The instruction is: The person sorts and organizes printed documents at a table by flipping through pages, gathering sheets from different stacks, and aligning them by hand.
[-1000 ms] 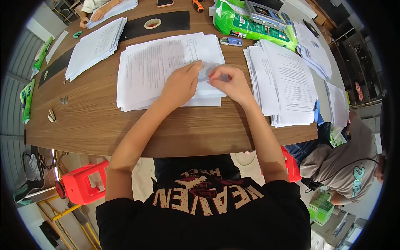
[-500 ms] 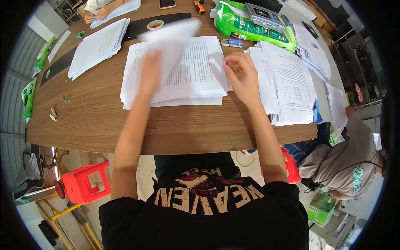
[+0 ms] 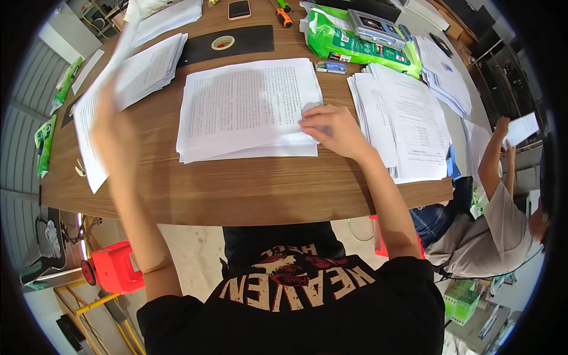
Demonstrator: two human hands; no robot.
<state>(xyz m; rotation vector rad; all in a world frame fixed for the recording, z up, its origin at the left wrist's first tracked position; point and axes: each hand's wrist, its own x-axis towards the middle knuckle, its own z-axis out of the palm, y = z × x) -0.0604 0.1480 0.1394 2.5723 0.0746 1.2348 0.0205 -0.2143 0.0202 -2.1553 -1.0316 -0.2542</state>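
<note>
My left hand (image 3: pixel 115 136), smeared by motion, grips a printed sheet (image 3: pixel 89 133) that hangs at the left of the table, partly over another paper stack (image 3: pixel 157 65). In the middle lies a stack of printed pages (image 3: pixel 242 106), its lower sheets slightly askew. Over the right edge of this stack, my right hand (image 3: pixel 337 130) has its thumb and fingers drawn together on the paper. Close by on the right is a further pile of printed pages (image 3: pixel 408 124).
A tape roll (image 3: pixel 223 42) lies on a black mat (image 3: pixel 254 44). Behind are a phone (image 3: pixel 239 9), an orange-handled tool (image 3: pixel 284 19), a small blue box (image 3: pixel 331 67) and a green package (image 3: pixel 331 35). At right, another person (image 3: pixel 491 231) holds a paper. A red stool (image 3: pixel 115 269) stands at lower left.
My left hand has swung left with the sheet, away from the middle stack. My right hand has come down onto the stack's right edge, its fingers closing. The person at right has raised a paper.
</note>
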